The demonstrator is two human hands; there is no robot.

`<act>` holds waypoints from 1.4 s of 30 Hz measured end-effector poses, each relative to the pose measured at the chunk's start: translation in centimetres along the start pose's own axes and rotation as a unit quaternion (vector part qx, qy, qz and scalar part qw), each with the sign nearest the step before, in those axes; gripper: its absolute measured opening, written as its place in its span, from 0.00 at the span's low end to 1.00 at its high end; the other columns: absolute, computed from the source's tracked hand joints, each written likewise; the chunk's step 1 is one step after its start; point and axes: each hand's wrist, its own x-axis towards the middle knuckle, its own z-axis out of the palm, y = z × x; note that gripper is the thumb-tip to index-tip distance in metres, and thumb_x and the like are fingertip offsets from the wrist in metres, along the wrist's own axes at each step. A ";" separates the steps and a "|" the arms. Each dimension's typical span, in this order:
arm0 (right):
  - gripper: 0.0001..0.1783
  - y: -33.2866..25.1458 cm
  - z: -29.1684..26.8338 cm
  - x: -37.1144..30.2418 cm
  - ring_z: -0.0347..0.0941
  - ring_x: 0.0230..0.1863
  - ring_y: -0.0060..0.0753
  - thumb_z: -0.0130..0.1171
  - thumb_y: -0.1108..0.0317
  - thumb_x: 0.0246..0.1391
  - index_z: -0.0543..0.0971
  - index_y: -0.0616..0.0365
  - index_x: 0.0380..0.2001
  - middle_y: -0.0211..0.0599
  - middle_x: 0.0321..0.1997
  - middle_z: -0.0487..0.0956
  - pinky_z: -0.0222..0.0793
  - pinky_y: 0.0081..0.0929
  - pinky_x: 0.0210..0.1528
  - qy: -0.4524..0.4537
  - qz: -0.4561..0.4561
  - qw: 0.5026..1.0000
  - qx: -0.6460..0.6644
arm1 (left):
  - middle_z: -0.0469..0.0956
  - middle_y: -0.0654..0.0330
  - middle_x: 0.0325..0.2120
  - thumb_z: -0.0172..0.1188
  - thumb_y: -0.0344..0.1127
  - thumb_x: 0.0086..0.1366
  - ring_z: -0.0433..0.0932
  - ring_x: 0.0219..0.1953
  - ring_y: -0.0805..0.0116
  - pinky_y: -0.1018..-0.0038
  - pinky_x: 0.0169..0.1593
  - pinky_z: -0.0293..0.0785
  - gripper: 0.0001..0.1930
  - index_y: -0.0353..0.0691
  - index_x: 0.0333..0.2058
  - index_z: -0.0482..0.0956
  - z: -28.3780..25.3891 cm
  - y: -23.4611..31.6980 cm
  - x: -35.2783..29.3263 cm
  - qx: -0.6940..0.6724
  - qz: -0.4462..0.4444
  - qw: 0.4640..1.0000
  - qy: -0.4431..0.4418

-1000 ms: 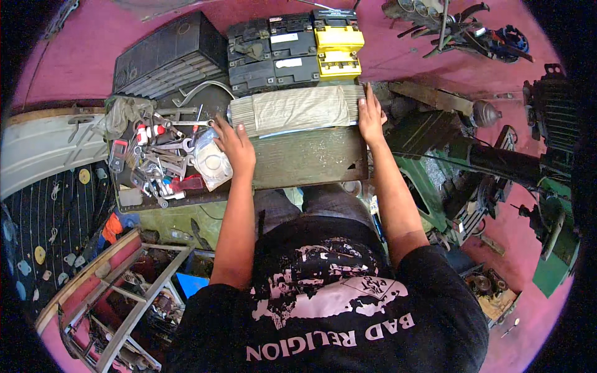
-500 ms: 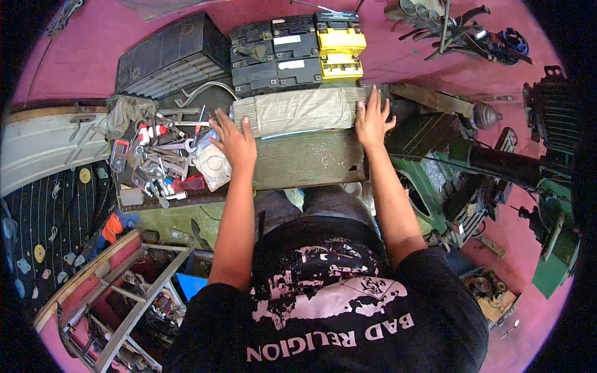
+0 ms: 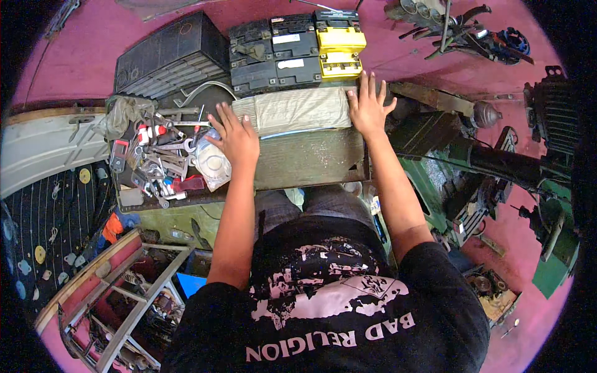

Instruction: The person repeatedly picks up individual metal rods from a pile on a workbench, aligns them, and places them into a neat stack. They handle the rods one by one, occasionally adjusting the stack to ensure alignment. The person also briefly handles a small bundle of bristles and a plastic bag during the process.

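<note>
A long beige piece (image 3: 301,109) with fine ribs at its left end and a smoother, creased stretch across its middle lies on a greenish-brown board (image 3: 305,158). A thin blue strip shows along its near edge; its exact kind I cannot tell. My left hand (image 3: 237,138) is at its left end, fingers spread. Over the right end rests my right hand (image 3: 370,110), also with fingers apart, hiding that end. Neither hand grasps anything. Just left of my left hand is a clear plastic bag (image 3: 212,163) with a round pale thing inside.
Left on the bench lie several wrenches (image 3: 185,147) and a red-and-grey meter (image 3: 119,155). Behind stand stacked black and yellow batteries (image 3: 341,41) and a large black box (image 3: 171,53). Green machinery (image 3: 429,165) stands close on the right; a metal frame (image 3: 134,298) is at the lower left.
My right hand has shifted slightly left and away from me, now covering more of the beige piece's right end. My left hand has moved only a little, its fingers still spread.
</note>
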 end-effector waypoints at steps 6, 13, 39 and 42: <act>0.40 -0.8 -0.7 0.2 0.37 0.78 0.56 0.37 0.38 0.66 0.47 0.40 0.75 0.39 0.79 0.46 0.26 0.79 0.67 0.018 0.021 1.000 0.013 | 0.41 0.55 0.74 0.40 0.51 0.74 0.33 0.75 0.43 0.27 0.65 0.30 0.36 0.39 0.72 0.44 -0.9 1.0 0.8 -0.010 -0.012 0.999 0.030; 0.39 -1.6 -0.1 0.9 0.35 0.78 0.57 0.38 0.39 0.66 0.47 0.39 0.75 0.39 0.79 0.45 0.25 0.81 0.66 0.006 0.064 0.998 0.000 | 0.44 0.55 0.74 0.43 0.52 0.72 0.36 0.75 0.42 0.22 0.63 0.30 0.36 0.39 0.72 0.48 0.4 1.3 3.2 0.049 0.019 0.997 0.047; 0.38 -1.0 -0.1 -1.0 0.31 0.79 0.57 0.36 0.37 0.66 0.46 0.34 0.75 0.38 0.80 0.41 0.20 0.81 0.66 0.010 0.054 0.998 -0.028 | 0.42 0.59 0.74 0.43 0.53 0.72 0.33 0.75 0.41 0.23 0.63 0.29 0.36 0.44 0.72 0.46 -0.3 1.2 1.4 0.065 0.024 0.997 0.026; 0.38 -1.0 -0.1 -1.2 0.31 0.79 0.57 0.36 0.37 0.66 0.46 0.34 0.75 0.38 0.80 0.41 0.21 0.81 0.66 0.008 0.054 0.998 -0.022 | 0.41 0.59 0.74 0.43 0.53 0.72 0.33 0.74 0.40 0.22 0.63 0.30 0.36 0.44 0.73 0.46 0.1 0.9 1.8 0.074 0.037 0.996 0.036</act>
